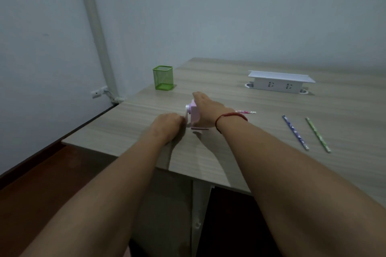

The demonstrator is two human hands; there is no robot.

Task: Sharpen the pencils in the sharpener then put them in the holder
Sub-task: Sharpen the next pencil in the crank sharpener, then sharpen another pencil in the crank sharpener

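Note:
A small pink sharpener (194, 116) stands near the table's left front corner. My right hand (205, 108) lies over its top and holds it down. My left hand (168, 124) is closed on the white crank at the sharpener's left side. A pink patterned pencil (246, 112) sticks out to the right from behind my right wrist, its other end hidden. A blue pencil (295, 132) and a green pencil (318, 134) lie on the table to the right. The green mesh holder (163, 77) stands at the far left edge and looks empty.
A white power strip box (281, 82) sits at the back right of the wooden table (229, 152). The table's left edge runs close to the wall, with a wall socket (97, 93) and a white pipe (98, 33) beyond it.

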